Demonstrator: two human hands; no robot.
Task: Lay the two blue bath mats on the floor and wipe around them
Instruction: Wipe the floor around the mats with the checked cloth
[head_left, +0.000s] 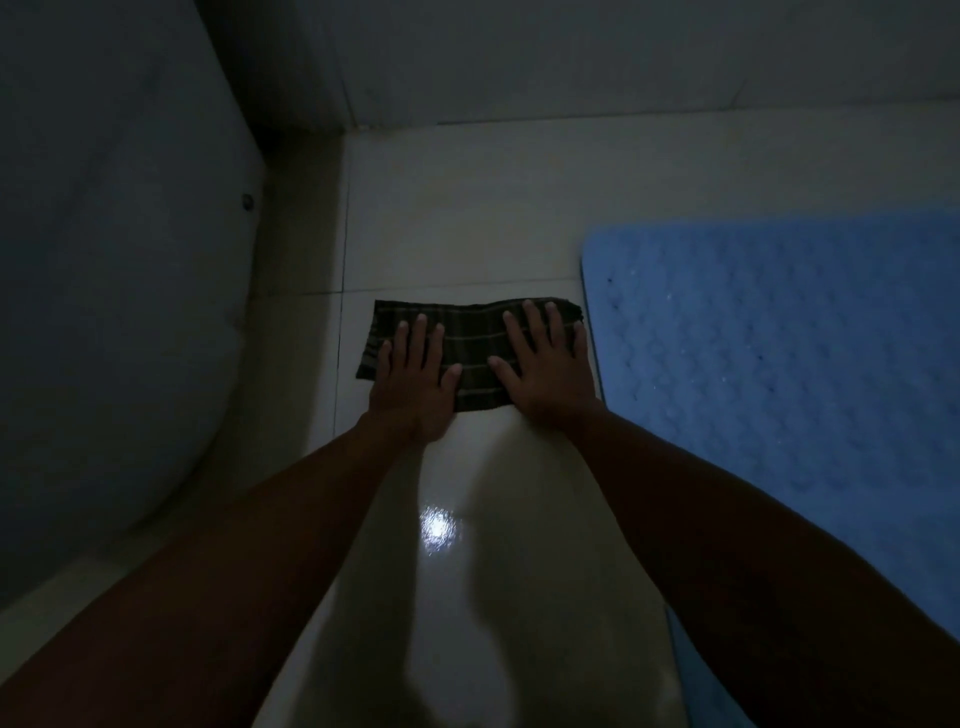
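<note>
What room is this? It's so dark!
Probably a bathroom. A bumpy blue bath mat lies on a shiny tiled floor, a big white rounded fixture stands at the left, and both hands press a dark striped cloth flat on the tiles.

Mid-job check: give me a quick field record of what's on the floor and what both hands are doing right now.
lighting: dim
left hand: flat, fingers straight, presses on cloth
right hand: flat, fingers spread, presses on cloth
cloth: dark, striped, spread on tiled floor
blue bath mat: laid flat, right of cloth
second mat: blue edge low at right, cannot tell if separate
white fixture: left of cloth
</note>
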